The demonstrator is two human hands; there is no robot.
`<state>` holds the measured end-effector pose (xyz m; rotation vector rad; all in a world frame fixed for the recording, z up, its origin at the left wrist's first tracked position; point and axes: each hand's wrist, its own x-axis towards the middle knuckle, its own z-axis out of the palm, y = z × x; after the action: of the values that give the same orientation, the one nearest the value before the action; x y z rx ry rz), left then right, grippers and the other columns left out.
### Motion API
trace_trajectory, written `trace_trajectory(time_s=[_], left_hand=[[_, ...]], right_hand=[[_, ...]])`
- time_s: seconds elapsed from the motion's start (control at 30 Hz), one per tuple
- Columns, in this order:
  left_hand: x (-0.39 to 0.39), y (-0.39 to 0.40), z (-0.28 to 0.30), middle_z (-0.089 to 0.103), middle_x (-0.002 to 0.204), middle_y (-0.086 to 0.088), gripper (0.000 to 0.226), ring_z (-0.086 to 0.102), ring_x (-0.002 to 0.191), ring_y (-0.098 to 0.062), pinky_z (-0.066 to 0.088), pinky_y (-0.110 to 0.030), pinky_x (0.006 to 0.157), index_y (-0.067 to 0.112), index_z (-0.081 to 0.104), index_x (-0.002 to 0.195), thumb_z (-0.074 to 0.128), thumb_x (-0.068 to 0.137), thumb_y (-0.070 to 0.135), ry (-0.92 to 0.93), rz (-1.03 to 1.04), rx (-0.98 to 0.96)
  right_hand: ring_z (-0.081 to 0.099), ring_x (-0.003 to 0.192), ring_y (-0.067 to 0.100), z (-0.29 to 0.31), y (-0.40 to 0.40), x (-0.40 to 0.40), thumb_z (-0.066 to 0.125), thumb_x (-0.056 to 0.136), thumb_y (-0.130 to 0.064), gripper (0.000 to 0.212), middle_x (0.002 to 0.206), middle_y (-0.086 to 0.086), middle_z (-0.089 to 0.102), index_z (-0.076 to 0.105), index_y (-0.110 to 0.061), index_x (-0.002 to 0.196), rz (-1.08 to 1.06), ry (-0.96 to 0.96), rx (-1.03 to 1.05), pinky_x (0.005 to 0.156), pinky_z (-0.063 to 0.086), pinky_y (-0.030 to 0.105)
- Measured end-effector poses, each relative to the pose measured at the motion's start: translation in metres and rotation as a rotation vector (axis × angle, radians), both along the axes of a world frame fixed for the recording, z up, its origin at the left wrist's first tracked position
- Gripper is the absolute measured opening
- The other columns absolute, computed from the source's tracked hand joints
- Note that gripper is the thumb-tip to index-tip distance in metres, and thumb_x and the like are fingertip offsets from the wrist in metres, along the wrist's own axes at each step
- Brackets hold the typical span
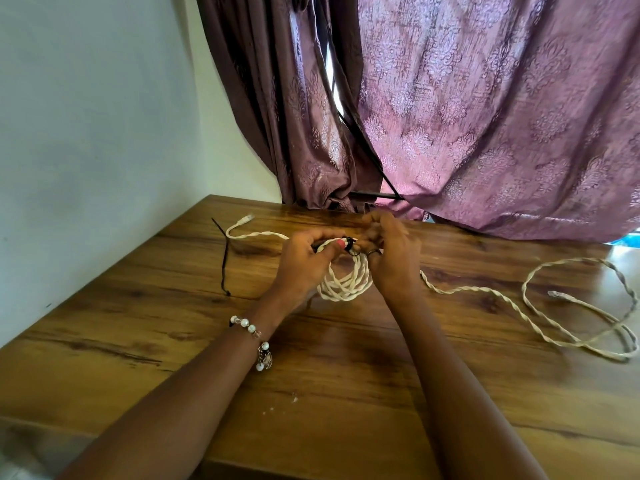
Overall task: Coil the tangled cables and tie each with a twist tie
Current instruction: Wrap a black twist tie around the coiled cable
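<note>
step: tying coil (344, 284) at table (138, 341) centre | left hand (306, 259) pinching bundle top, keeps loops together | right hand (391, 251) curled round black tie (349, 245), twisting likely | second cable (571, 320) loose right, spare tie (225, 258) left

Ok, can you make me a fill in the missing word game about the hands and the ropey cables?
1. Both hands, the left hand and the right hand, hold the coiled white ____.
2. The twist tie going round the coil is coloured ____.
3. A spare black tie lies on the wooden ____.
4. The beaded bracelet is on the ____ wrist.

Missing words: cable; black; table; left
</note>
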<state>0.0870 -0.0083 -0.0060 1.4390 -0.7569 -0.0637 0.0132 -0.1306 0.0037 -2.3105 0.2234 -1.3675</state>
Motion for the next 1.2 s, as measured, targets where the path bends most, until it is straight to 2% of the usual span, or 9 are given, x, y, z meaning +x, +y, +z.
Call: trace_trajectory(time_s=[0.1,0.2,0.33,0.47,0.63,0.77,1.0,1.07,1.2], left_hand=[[0.001,0.001,0.0,0.073,0.095,0.0,0.017,0.07,0.089,-0.011,0.057,-0.026,0.079,0.015,0.07,0.1,0.067,0.086,0.008,-0.014,-0.014,0.003],[0.003,0.002,-0.001,0.074,0.095,-0.003,0.017,0.07,0.09,-0.013,0.056,-0.029,0.081,0.01,0.071,0.102,0.066,0.086,0.008,-0.018,-0.016,0.015],[0.006,0.003,-0.004,0.073,0.096,-0.003,0.018,0.07,0.091,-0.014,0.056,-0.031,0.081,0.008,0.071,0.104,0.066,0.086,0.009,-0.029,-0.002,0.029],[0.003,0.004,0.001,0.073,0.093,0.003,0.017,0.07,0.089,-0.01,0.056,-0.028,0.081,0.02,0.071,0.096,0.066,0.086,0.007,-0.067,-0.026,0.023],[0.0,0.006,0.005,0.072,0.09,0.01,0.019,0.069,0.087,-0.004,0.055,-0.022,0.079,0.023,0.071,0.094,0.066,0.086,0.006,-0.141,-0.018,0.042],[0.002,0.005,0.002,0.073,0.096,0.0,0.017,0.069,0.09,-0.009,0.056,-0.032,0.084,0.01,0.072,0.101,0.066,0.086,0.008,-0.195,0.026,0.079],[0.002,0.005,0.003,0.073,0.093,0.004,0.016,0.068,0.087,-0.005,0.057,-0.032,0.081,0.015,0.072,0.099,0.069,0.084,0.011,-0.229,0.076,0.09],[0.002,0.004,0.002,0.073,0.094,0.003,0.019,0.068,0.088,-0.006,0.056,-0.031,0.082,0.015,0.072,0.101,0.071,0.082,0.012,-0.225,0.075,0.11],[0.002,0.004,0.005,0.073,0.095,0.001,0.023,0.069,0.088,-0.008,0.057,-0.031,0.081,0.013,0.072,0.102,0.073,0.079,0.01,-0.195,0.075,0.113]], right_hand=[[0.057,0.068,0.011,0.003,0.005,-0.003,0.059,0.078,0.007,0.039,0.086,0.005,0.064,0.055,-0.01,0.113,0.014,0.07,-0.068,0.058,0.036,0.003],[0.061,0.075,0.016,0.006,0.009,-0.005,0.052,0.085,0.003,0.035,0.101,0.005,0.063,0.048,-0.013,0.116,0.088,0.094,-0.147,0.06,0.051,0.026],[0.063,0.07,0.016,0.009,0.007,-0.007,0.045,0.073,0.015,0.045,0.088,0.003,0.062,0.047,-0.011,0.11,0.165,0.094,-0.09,0.056,0.048,0.014],[0.063,0.083,0.024,0.01,0.011,-0.008,0.048,0.085,0.005,0.03,0.104,0.011,0.063,0.049,-0.007,0.112,0.075,0.13,-0.177,0.065,0.051,0.031],[0.06,0.086,0.036,0.007,0.017,-0.008,0.051,0.086,0.002,0.02,0.104,0.018,0.061,0.051,-0.001,0.106,-0.052,0.134,-0.267,0.065,0.037,0.028],[0.06,0.077,0.027,0.005,0.013,-0.009,0.041,0.08,-0.002,0.02,0.092,0.011,0.06,0.049,-0.005,0.098,0.045,0.084,-0.122,0.058,0.043,0.031],[0.064,0.069,0.027,-0.001,0.012,-0.001,0.035,0.063,0.01,0.036,0.079,0.011,0.057,0.049,-0.007,0.092,0.14,-0.052,0.049,0.057,0.053,0.027],[0.066,0.07,0.026,-0.004,0.005,0.002,0.043,0.065,0.015,0.036,0.082,0.014,0.062,0.057,-0.004,0.092,0.11,-0.025,0.098,0.062,0.055,0.028],[0.057,0.075,0.017,0.0,-0.004,-0.004,0.071,0.069,0.005,0.023,0.077,0.006,0.07,0.076,-0.008,0.087,0.057,0.007,-0.07,0.069,0.038,0.006]])
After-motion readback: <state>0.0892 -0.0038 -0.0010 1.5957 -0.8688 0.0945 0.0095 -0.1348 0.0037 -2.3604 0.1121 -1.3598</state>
